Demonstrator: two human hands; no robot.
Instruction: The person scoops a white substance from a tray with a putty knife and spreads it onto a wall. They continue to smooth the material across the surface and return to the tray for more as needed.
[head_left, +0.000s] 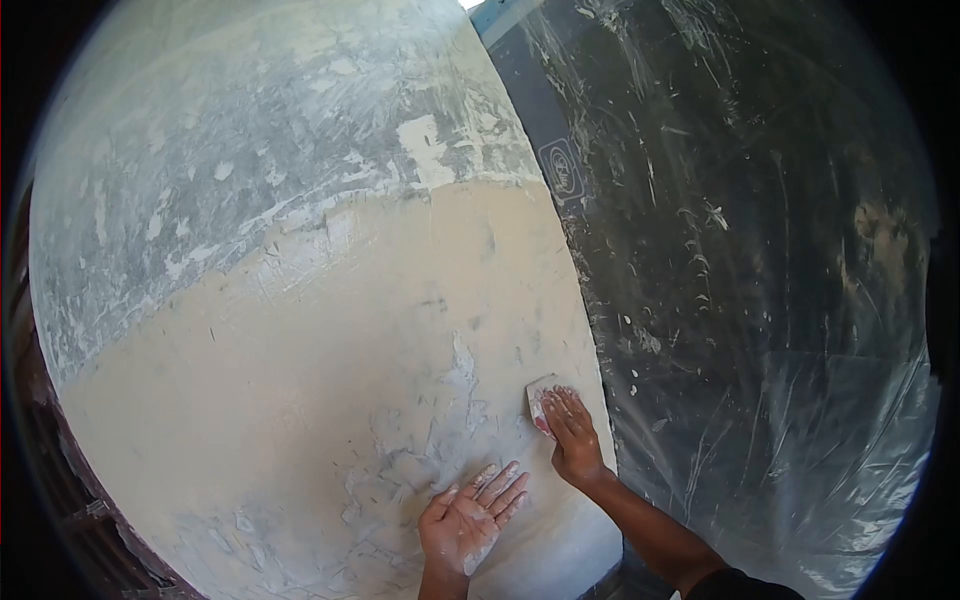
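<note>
Cream coating [250, 370] is covering the bulging surface in the head view. The right hand [575, 430] is clamping a flat pad [537, 397] against it, black plastic [730, 330] lying just rightward. Lower left, the left hand [468, 525] is hovering palm-up, fingers apart.

The right hand [574, 430] presses a small pad [541, 404] against the cream-coated surface [300, 370].
</note>
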